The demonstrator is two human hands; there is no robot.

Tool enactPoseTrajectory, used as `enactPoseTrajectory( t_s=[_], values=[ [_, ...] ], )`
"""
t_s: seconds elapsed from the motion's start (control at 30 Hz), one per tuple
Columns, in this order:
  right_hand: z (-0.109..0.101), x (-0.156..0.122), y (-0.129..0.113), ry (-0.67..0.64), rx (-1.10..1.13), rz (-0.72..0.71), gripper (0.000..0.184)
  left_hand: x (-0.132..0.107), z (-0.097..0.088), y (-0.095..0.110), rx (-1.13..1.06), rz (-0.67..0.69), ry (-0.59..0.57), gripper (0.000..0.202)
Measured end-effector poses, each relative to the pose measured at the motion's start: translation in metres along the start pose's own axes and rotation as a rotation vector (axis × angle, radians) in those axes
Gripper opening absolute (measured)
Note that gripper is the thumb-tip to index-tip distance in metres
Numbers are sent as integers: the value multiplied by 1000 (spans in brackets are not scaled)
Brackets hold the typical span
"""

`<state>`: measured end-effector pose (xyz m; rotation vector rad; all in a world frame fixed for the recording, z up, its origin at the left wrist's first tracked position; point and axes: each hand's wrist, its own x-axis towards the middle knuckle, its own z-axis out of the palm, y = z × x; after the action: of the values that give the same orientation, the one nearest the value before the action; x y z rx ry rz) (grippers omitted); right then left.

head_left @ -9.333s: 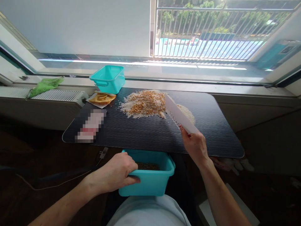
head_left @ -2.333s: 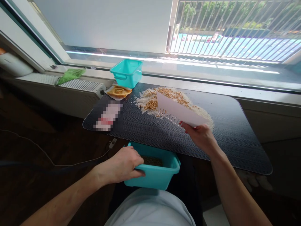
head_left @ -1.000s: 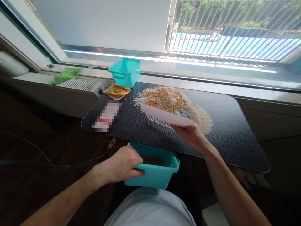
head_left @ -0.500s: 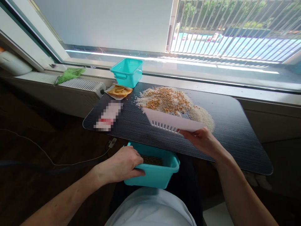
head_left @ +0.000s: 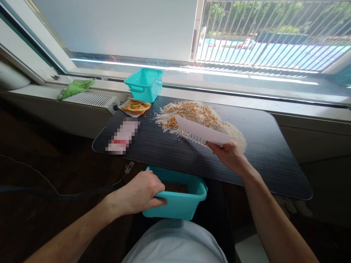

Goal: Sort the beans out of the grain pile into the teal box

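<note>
My left hand (head_left: 141, 191) grips the left rim of a teal tub (head_left: 181, 204) held below the near edge of the black table (head_left: 268, 146); dark small grains lie in the tub. My right hand (head_left: 229, 155) pinches a white slotted scraper card (head_left: 201, 132), its toothed edge down at the near side of a pile of white rice mixed with yellow beans (head_left: 196, 115).
A second teal tub (head_left: 144, 84) stands at the table's back left, with a yellow cloth on paper (head_left: 135, 106) beside it and a blurred pink-white packet (head_left: 122, 135) nearer. A green cloth (head_left: 75, 87) lies on the radiator. A cable (head_left: 55, 190) runs over the dark floor.
The scraper card first swept leftward along the pile's near side, then went back right and further into the pile. My left hand has stayed on the tub.
</note>
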<state>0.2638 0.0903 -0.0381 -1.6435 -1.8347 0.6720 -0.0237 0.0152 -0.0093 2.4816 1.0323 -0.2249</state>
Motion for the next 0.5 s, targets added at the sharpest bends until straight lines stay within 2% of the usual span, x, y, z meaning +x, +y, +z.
enactPoseTrajectory(
  t_s=[0.1,0.27,0.5],
  values=[
    [-2,-2,2,-19,59,-13,39,0,0,0,3,2,-16,25],
    [-4,-5,-3,-48,35,20,39,1,-1,1,17,-10,-40,25],
    [4,-14,-23,-208,208,-67,34,0,0,-1,20,2,-34,26]
  ],
)
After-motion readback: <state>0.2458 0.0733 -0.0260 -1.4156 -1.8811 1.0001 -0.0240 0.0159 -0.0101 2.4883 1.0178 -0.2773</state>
